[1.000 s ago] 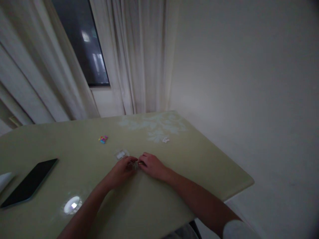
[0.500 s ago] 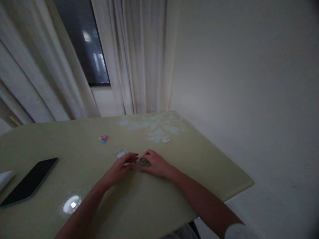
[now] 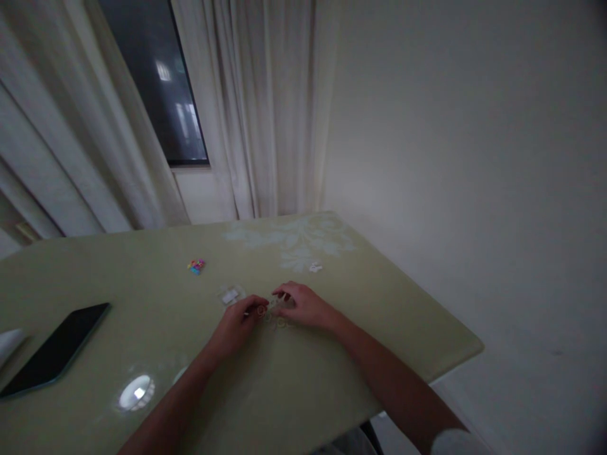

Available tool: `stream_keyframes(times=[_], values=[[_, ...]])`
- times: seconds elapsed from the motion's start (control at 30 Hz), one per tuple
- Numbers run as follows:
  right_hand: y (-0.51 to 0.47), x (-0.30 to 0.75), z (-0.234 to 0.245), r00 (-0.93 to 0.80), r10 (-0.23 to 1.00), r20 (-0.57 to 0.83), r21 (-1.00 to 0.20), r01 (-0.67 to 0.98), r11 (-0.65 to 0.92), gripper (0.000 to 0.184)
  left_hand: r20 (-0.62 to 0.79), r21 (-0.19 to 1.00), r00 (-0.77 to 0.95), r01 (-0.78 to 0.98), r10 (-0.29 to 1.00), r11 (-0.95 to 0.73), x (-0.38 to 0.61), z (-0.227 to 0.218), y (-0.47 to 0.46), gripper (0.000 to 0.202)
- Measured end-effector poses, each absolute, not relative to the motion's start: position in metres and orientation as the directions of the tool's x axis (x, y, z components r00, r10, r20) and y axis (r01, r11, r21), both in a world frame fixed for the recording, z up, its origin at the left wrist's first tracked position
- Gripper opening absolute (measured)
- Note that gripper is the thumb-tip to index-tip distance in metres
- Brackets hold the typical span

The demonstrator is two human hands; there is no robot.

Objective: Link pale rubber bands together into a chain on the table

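On the table (image 3: pixel 265 392), head view, positions taken from the clear packet (image 3: pixel 231 295): small loops (image 3: pixel 281 323) lie right of it and nearer the person. Left hand (image 3: pixel 237 323), just nearside of it: fingers curled, tips at the loops; grip cannot be told. Right hand (image 3: pixel 306 306), to its right: fingers bent, thumb apart; hold unclear. Colored bits (image 3: pixel 196 265) sit beyond it, leftward; white bits (image 3: pixel 315 267) beyond, rightward.

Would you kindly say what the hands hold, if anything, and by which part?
Left hand and right hand are at small ring-like pieces; whether any is held cannot be told.
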State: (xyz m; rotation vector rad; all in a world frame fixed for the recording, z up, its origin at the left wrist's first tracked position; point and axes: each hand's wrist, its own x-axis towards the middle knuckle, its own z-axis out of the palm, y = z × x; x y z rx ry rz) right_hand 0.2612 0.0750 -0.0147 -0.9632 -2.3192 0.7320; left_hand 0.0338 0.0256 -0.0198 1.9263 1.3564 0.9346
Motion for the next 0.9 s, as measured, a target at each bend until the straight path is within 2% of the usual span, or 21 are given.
stream_keyframes(times=[0.07, 0.1, 0.13, 0.23, 0.3, 0.4, 0.5, 0.57, 0.6, 0.7, 0.77, 0.83, 0.9], values=[[0.075, 0.264, -0.016, -0.658, 0.714, 0.238, -0.610, 0.471, 0.637, 0.064, 0.189, 0.810, 0.261, 0.504, 0.947, -0.300, 0.028, -0.018, 0.025, 0.029], [0.074, 0.263, -0.018, -0.677, 0.697, 0.237, -0.591, 0.468, 0.657, 0.067, 0.176, 0.814, 0.280, 0.498, 0.944, -0.299, 0.024, -0.018, 0.024, 0.030], [0.073, 0.261, -0.020, -0.692, 0.682, 0.237, -0.576, 0.465, 0.672, 0.063, 0.159, 0.815, 0.302, 0.497, 0.940, -0.298, 0.021, -0.018, 0.023, 0.031], [0.068, 0.246, -0.028, -0.699, 0.672, 0.244, -0.537, 0.479, 0.694, 0.029, 0.128, 0.794, 0.344, 0.526, 0.930, -0.304, 0.014, -0.021, 0.021, 0.036], [0.067, 0.235, -0.032, -0.693, 0.674, 0.257, -0.521, 0.488, 0.701, 0.013, 0.142, 0.763, 0.339, 0.561, 0.930, -0.321, 0.018, -0.025, 0.020, 0.036], [0.067, 0.228, -0.031, -0.667, 0.690, 0.280, -0.559, 0.472, 0.682, 0.010, 0.189, 0.722, 0.287, 0.608, 0.939, -0.331, 0.030, -0.030, 0.022, 0.024], [0.071, 0.236, -0.023, -0.626, 0.726, 0.287, -0.636, 0.442, 0.632, 0.007, 0.226, 0.718, 0.243, 0.613, 0.943, -0.330, 0.039, -0.031, 0.024, 0.024], [0.073, 0.249, -0.016, -0.612, 0.745, 0.265, -0.674, 0.435, 0.597, 0.012, 0.235, 0.747, 0.221, 0.582, 0.946, -0.322, 0.040, -0.029, 0.026, 0.025], [0.074, 0.255, -0.014, -0.615, 0.748, 0.251, -0.678, 0.440, 0.589, 0.021, 0.234, 0.767, 0.211, 0.559, 0.949, -0.314, 0.038, -0.028, 0.026, 0.026], [0.075, 0.268, -0.014, -0.675, 0.703, 0.223, -0.623, 0.456, 0.635, 0.069, 0.194, 0.832, 0.213, 0.482, 0.958, -0.275, 0.027, -0.024, 0.028, 0.027], [0.074, 0.268, -0.019, -0.711, 0.667, 0.221, -0.579, 0.455, 0.677, 0.084, 0.143, 0.866, 0.251, 0.437, 0.957, -0.244, 0.017, -0.024, 0.029, 0.029], [0.072, 0.262, -0.025, -0.715, 0.663, 0.221, -0.567, 0.459, 0.684, 0.076, 0.107, 0.874, 0.281, 0.431, 0.954, -0.225, 0.010, -0.025, 0.029, 0.032], [0.070, 0.252, -0.031, -0.696, 0.680, 0.230, -0.562, 0.475, 0.677, 0.054, 0.100, 0.852, 0.292, 0.469, 0.951, -0.234, 0.007, -0.028, 0.028, 0.036]])
